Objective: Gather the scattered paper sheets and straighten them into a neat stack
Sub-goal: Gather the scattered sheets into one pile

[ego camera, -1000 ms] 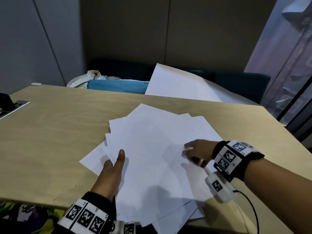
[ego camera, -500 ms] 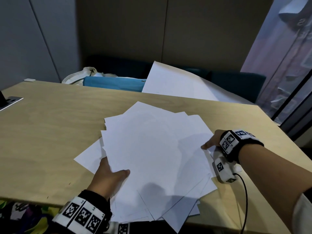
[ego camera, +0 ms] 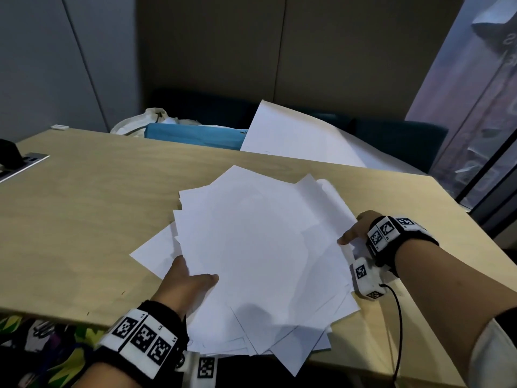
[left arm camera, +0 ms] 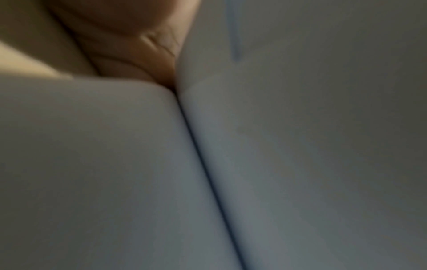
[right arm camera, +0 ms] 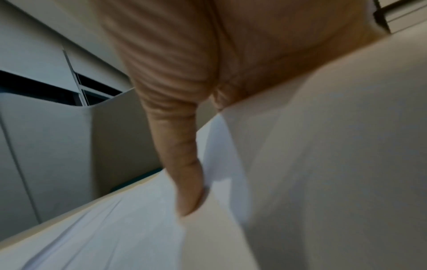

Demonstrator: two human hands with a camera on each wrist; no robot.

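A loose fan of white paper sheets (ego camera: 257,247) lies on the wooden table (ego camera: 84,219), with corners sticking out all round and some over the front edge. My left hand (ego camera: 193,278) grips the pile's left side: the thumb lies on top and the fingers are hidden underneath. My right hand (ego camera: 351,233) holds the right edge the same way, and that edge curls up off the table. In the right wrist view one finger (right arm camera: 184,173) lies against the raised sheets (right arm camera: 323,164). The left wrist view shows only blurred paper (left arm camera: 300,146) close up and part of my palm.
Behind the table a large white sheet (ego camera: 296,141) leans on a dark teal bench (ego camera: 397,138), beside a blue box (ego camera: 193,134) and a white bag (ego camera: 145,119). A socket panel (ego camera: 25,163) sits at the table's left edge. A glass wall stands at the right.
My right hand left the top of the pile and took hold of its right edge, which now lifts. My left hand slid under the left side, thumb turned across the sheets.
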